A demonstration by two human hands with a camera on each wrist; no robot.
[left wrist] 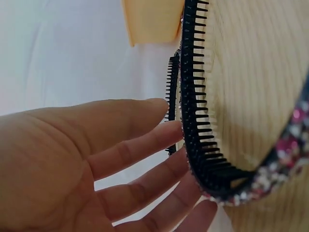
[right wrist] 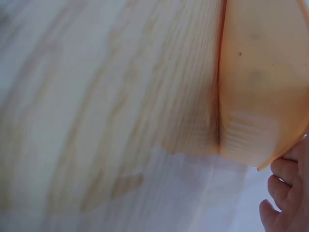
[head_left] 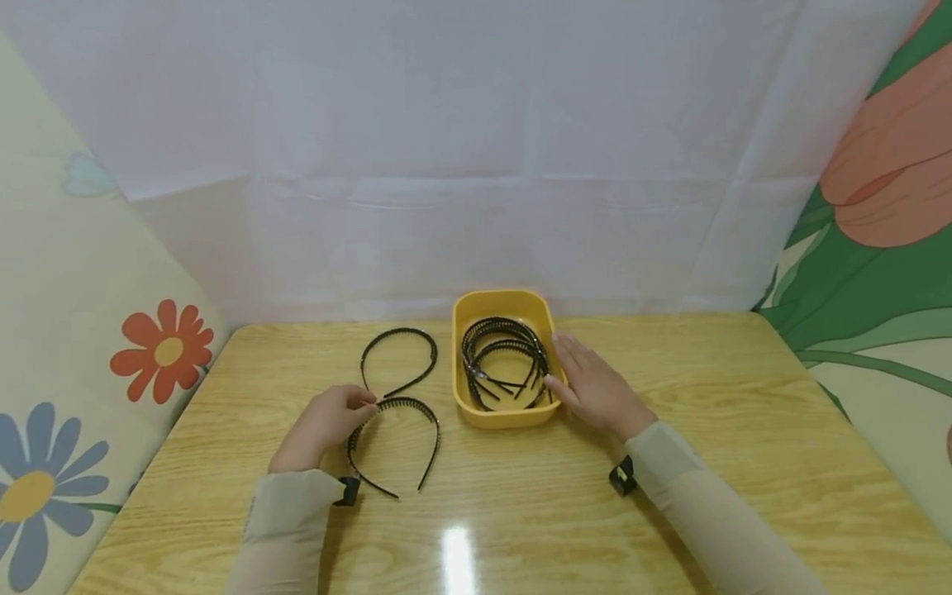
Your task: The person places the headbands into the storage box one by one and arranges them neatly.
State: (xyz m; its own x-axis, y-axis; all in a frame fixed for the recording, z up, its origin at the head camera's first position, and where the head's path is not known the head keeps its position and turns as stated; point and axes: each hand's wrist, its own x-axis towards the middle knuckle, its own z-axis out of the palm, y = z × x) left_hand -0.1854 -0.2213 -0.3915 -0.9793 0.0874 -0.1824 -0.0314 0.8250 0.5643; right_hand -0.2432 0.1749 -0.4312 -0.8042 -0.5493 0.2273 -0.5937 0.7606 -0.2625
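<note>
Two dark, toothed headbands lie on the table left of the yellow plastic box. My left hand (head_left: 330,421) is at the top of the nearer headband (head_left: 437,442), its fingertips by the band. The farther headband (head_left: 402,330) lies just beyond. In the left wrist view, pink and clear stones cover the near headband's outer face (left wrist: 289,147), and the fingers (left wrist: 140,191) are extended beside it. My right hand (head_left: 598,392) holds the right rim of the yellow box (head_left: 506,420), thumb over the edge. Several dark headbands (head_left: 506,324) are heaped inside the box.
The wood-grain table (head_left: 513,512) reaches back to a white cloth backdrop (head_left: 416,165). Flower-patterned panels (head_left: 67,330) stand along the left and right sides. A dark strap device (head_left: 623,477) sits at the right wrist.
</note>
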